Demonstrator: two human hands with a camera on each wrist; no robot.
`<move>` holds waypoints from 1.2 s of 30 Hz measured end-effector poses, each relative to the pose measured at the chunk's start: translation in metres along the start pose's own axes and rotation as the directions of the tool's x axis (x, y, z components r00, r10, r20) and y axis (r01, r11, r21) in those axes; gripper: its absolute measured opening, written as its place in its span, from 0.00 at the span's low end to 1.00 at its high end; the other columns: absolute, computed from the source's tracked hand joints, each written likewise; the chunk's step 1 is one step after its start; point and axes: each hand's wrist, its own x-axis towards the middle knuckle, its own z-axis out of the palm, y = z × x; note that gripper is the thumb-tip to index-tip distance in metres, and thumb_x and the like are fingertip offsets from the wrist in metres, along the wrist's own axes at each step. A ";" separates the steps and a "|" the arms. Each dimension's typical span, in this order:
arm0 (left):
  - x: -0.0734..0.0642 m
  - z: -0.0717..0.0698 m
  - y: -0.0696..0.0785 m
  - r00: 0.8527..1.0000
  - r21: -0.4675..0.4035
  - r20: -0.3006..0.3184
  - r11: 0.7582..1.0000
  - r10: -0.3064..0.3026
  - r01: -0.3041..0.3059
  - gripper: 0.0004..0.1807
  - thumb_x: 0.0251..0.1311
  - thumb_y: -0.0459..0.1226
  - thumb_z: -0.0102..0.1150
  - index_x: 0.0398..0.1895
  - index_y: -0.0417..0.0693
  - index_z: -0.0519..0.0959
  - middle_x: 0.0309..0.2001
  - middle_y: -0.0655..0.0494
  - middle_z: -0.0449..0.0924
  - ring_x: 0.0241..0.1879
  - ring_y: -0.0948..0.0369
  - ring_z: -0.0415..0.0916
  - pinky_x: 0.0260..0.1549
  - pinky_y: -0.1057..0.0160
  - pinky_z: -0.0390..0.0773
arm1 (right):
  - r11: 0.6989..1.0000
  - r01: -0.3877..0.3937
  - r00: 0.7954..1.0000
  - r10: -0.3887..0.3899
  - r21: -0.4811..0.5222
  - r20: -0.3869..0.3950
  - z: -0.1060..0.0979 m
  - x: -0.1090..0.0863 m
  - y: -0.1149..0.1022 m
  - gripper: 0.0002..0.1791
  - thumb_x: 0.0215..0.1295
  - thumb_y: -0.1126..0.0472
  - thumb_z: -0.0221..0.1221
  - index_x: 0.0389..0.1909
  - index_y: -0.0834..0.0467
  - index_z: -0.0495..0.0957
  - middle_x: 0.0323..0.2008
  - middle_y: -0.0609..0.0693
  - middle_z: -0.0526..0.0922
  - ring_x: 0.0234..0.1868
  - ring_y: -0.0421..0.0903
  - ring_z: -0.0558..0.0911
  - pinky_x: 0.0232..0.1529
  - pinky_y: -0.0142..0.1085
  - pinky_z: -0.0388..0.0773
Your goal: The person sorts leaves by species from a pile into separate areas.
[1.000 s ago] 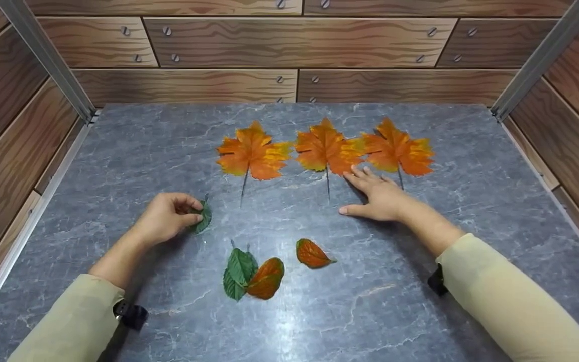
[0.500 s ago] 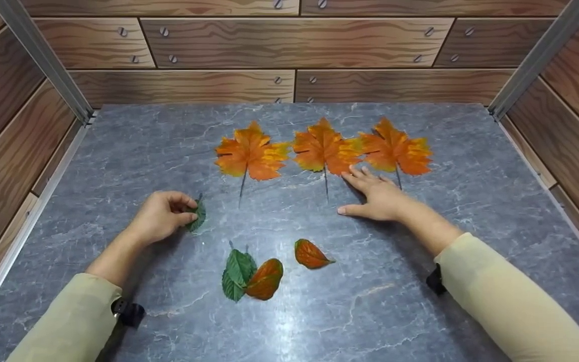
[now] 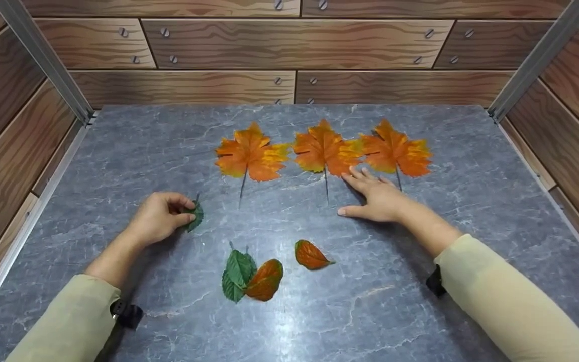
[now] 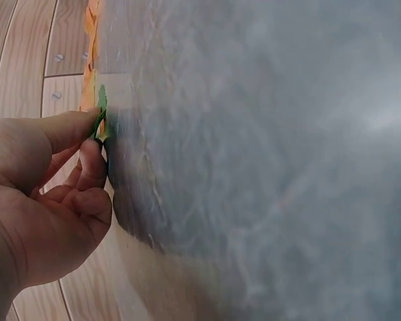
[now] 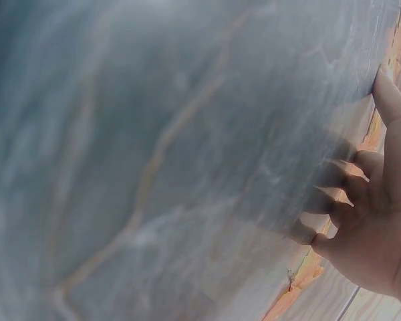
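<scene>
My left hand [image 3: 159,219] pinches a small green leaf [image 3: 197,217] between thumb and fingers, low over the left part of the table; the left wrist view shows the same green leaf [image 4: 101,110] at the fingertips. With fingers spread, my right hand [image 3: 380,200] rests on the table, its fingertips by the lower edge of the middle orange maple leaf [image 3: 323,147]. On either side of that one lie a left maple leaf [image 3: 250,153] and a right maple leaf [image 3: 395,150], whose stem the right hand partly hides.
Nearer the front, overlapping green leaves [image 3: 239,269] touch a red-orange oval leaf [image 3: 265,281]. Another red-orange leaf [image 3: 312,255] lies apart to their right. Wood-patterned panels [image 3: 294,45] wall the grey marbled table [image 3: 360,322] at the back and sides.
The left hand, with the green leaf in its pinch, has shifted slightly left. The right hand and the leaves on the table keep their places.
</scene>
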 end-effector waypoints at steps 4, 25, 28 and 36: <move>-0.004 -0.002 0.003 1.000 0.031 -0.019 1.000 0.007 -0.006 0.08 0.65 0.31 0.72 0.45 0.39 0.89 0.37 0.48 0.87 0.36 0.55 0.79 0.38 0.57 0.77 | 1.000 0.004 1.000 -0.004 0.000 -0.004 0.000 -0.001 0.000 0.60 0.66 0.21 0.56 0.88 0.47 0.45 0.87 0.52 0.39 0.85 0.59 0.37 0.79 0.67 0.34; -0.056 -0.009 -0.004 0.909 0.561 0.226 0.716 0.352 -0.416 0.53 0.66 0.68 0.62 0.81 0.40 0.65 0.80 0.41 0.62 0.80 0.38 0.55 0.74 0.33 0.60 | 1.000 0.003 1.000 -0.003 0.003 0.004 0.000 0.001 0.002 0.59 0.67 0.21 0.56 0.88 0.47 0.45 0.87 0.53 0.39 0.85 0.60 0.37 0.79 0.68 0.35; -0.058 -0.009 -0.005 0.903 0.564 0.280 0.705 0.326 -0.429 0.56 0.65 0.72 0.57 0.83 0.41 0.62 0.82 0.43 0.58 0.81 0.40 0.52 0.77 0.36 0.55 | 1.000 0.002 1.000 -0.002 0.000 0.005 0.000 0.001 0.002 0.60 0.67 0.21 0.55 0.88 0.47 0.44 0.87 0.54 0.39 0.85 0.61 0.37 0.79 0.68 0.34; -0.061 -0.007 -0.007 0.893 0.531 0.336 0.723 0.299 -0.442 0.59 0.65 0.75 0.53 0.84 0.42 0.60 0.83 0.43 0.56 0.81 0.39 0.51 0.77 0.36 0.54 | 1.000 0.007 1.000 -0.007 -0.003 0.002 0.001 0.001 0.002 0.60 0.67 0.20 0.55 0.88 0.47 0.44 0.87 0.53 0.39 0.85 0.60 0.37 0.79 0.68 0.35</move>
